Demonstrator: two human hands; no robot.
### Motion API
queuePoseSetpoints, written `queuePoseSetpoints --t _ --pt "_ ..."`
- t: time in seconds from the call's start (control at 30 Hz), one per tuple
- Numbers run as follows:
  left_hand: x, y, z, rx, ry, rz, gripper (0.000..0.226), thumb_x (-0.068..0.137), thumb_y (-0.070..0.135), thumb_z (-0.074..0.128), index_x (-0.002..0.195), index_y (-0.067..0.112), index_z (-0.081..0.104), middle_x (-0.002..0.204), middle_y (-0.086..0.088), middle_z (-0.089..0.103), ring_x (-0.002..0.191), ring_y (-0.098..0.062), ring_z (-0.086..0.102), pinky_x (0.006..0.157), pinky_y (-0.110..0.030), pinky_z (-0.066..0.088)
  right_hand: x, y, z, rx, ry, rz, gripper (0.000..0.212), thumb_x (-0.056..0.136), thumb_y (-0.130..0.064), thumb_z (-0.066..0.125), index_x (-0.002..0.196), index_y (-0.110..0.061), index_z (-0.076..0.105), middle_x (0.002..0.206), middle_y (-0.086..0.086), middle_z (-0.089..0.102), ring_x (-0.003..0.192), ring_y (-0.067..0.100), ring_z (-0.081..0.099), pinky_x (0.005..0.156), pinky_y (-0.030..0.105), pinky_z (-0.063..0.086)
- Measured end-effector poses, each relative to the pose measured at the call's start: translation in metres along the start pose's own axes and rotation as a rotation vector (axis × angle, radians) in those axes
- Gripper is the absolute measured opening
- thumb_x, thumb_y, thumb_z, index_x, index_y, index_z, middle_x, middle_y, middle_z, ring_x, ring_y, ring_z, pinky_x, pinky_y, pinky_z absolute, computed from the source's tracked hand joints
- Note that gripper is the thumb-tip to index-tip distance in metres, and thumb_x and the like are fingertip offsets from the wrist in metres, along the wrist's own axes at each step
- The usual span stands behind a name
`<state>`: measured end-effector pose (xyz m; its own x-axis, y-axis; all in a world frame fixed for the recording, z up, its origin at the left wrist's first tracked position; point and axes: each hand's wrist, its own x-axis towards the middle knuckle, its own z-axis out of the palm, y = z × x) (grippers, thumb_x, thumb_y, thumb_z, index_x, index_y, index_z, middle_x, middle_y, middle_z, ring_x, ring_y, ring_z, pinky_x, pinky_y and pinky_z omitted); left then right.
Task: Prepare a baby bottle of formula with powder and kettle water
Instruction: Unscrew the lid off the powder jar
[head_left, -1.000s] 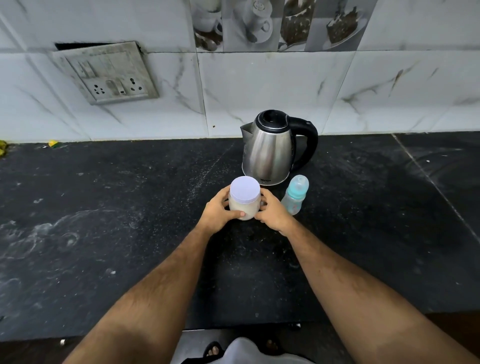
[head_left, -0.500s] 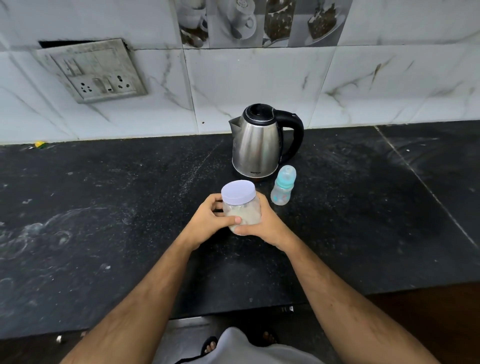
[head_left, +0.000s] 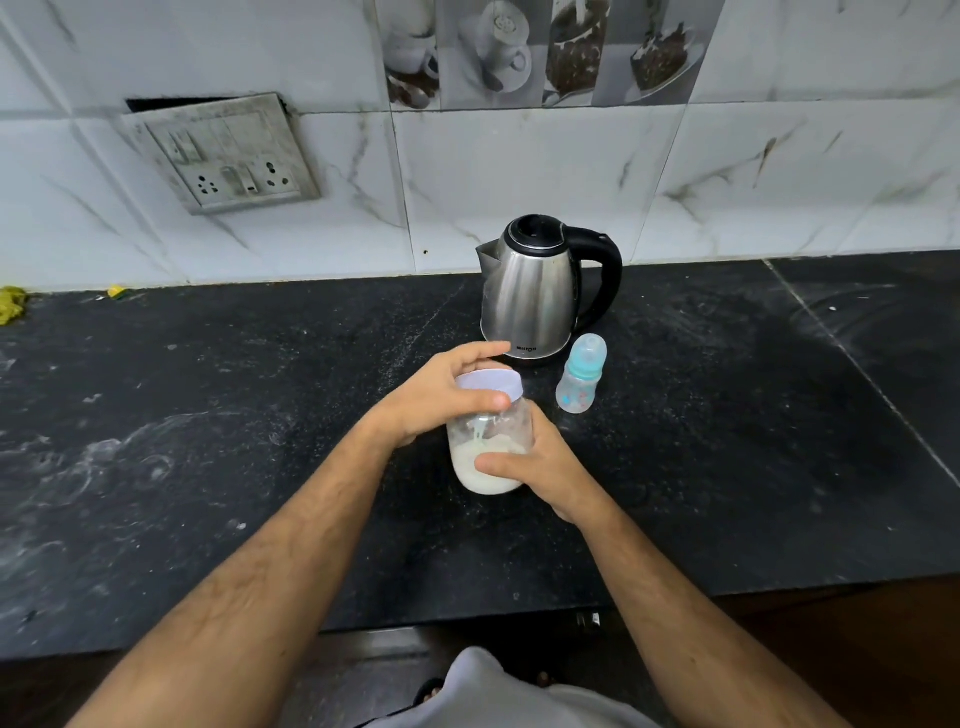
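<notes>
Jar (head_left: 491, 447) now lifted off counter (head_left: 208, 467), right hand (head_left: 540, 465) gripping its base, left hand (head_left: 441, 397) curled round lid (head_left: 488, 385) from 9 o'clock — unscrewing likely next.

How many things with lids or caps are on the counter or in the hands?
3. The kettle stands at the back by the wall, the baby bottle just in front of it to the right, and the powder jar is held in both hands.
</notes>
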<state>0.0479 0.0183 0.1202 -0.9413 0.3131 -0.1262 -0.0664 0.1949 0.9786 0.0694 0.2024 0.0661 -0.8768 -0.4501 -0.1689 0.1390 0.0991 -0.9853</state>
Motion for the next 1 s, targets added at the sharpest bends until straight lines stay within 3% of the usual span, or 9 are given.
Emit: queuePoseSetpoints --t 0.07,0.2,0.3,0.43,0.57,0.63,0.8,0.9,1.0 --pt "0.003 0.002 0.005 -0.032 0.083 0.004 0.073 0.061 0.035 0.084 0.129 0.027 0.059 0.115 -0.001 0.07 0.104 -0.013 0.069 0.091 -0.031 0.055 0.002 -0.005 0.003 0.026 0.012 -0.007 0.061 0.063 -0.011 0.081 0.116 -0.023 0.053 0.104 -0.007 0.071 0.098 0.004 0.068 0.081 0.021 0.053" --pt "0.006 -0.001 0.012 -0.072 0.194 0.0 0.061 0.071 0.017 0.082 0.128 0.021 0.059 0.106 -0.003 0.074 0.094 -0.013 0.072 0.085 -0.031 0.056 0.006 -0.006 0.012 0.0 0.061 -0.006 0.075 0.062 -0.02 0.085 0.128 -0.013 0.051 0.12 0.011 0.068 0.112 0.023 0.066 0.095 0.039 0.054" --pt "0.003 0.0 0.014 -0.088 0.252 0.017 0.058 0.07 0.019 0.082 0.124 0.018 0.06 0.108 -0.007 0.073 0.093 -0.015 0.072 0.082 -0.03 0.058 0.007 -0.006 0.02 -0.021 0.136 -0.007 0.067 0.06 -0.018 0.085 0.118 -0.019 0.052 0.113 0.004 0.069 0.103 0.011 0.069 0.088 0.03 0.056" --pt "-0.003 0.0 0.015 -0.08 0.312 0.065 0.047 0.066 0.022 0.081 0.108 0.022 0.06 0.104 -0.009 0.073 0.091 -0.014 0.07 0.08 -0.031 0.058 0.007 -0.008 0.029 -0.099 0.239 0.001 0.079 0.051 -0.035 0.086 0.12 -0.02 0.049 0.113 -0.002 0.067 0.103 0.012 0.068 0.093 0.041 0.056" --pt "-0.001 0.001 0.027 0.082 0.545 0.079 0.033 0.06 0.035 0.08 0.087 0.028 0.06 0.089 0.008 0.069 0.082 -0.006 0.063 0.078 -0.031 0.055 0.004 -0.019 0.038 -0.281 0.38 -0.013 0.083 0.059 -0.035 0.088 0.128 -0.027 0.043 0.104 -0.014 0.059 0.095 0.007 0.061 0.081 0.026 0.052" --pt "0.0 -0.002 0.03 0.09 0.57 0.044 0.039 0.06 0.038 0.08 0.093 0.03 0.061 0.093 0.011 0.067 0.088 -0.005 0.063 0.082 -0.03 0.055 0.003 -0.018 0.038 -0.31 0.398 -0.023 0.085 0.059 -0.037 0.088 0.13 -0.031 0.04 0.109 -0.014 0.058 0.099 0.009 0.06 0.081 0.026 0.051" --pt "-0.003 -0.003 0.027 0.053 0.423 0.015 0.067 0.067 0.039 0.084 0.127 0.031 0.054 0.111 0.01 0.067 0.105 -0.005 0.064 0.091 -0.027 0.053 0.002 -0.012 0.032 -0.26 0.339 -0.006 0.088 0.059 -0.039 0.089 0.129 -0.035 0.036 0.119 -0.014 0.057 0.106 0.004 0.058 0.086 0.024 0.051" --pt "-0.006 0.001 0.017 -0.067 0.314 0.004 0.064 0.078 0.039 0.075 0.136 0.026 0.05 0.119 0.008 0.067 0.107 -0.005 0.067 0.091 -0.026 0.052 0.003 -0.012 0.026 -0.255 0.277 -0.024 0.091 0.061 -0.039 0.086 0.136 -0.032 0.036 0.124 -0.018 0.052 0.114 0.004 0.054 0.092 0.024 0.047" --pt "-0.01 -0.003 0.001 -0.16 0.243 -0.047 0.063 0.083 0.031 0.071 0.141 0.023 0.047 0.13 -0.001 0.064 0.118 -0.012 0.063 0.104 -0.033 0.048 0.007 -0.012 0.02 -0.267 0.276 -0.004 0.09 0.063 -0.036 0.087 0.138 -0.03 0.037 0.125 -0.015 0.053 0.116 0.008 0.053 0.091 0.024 0.045"
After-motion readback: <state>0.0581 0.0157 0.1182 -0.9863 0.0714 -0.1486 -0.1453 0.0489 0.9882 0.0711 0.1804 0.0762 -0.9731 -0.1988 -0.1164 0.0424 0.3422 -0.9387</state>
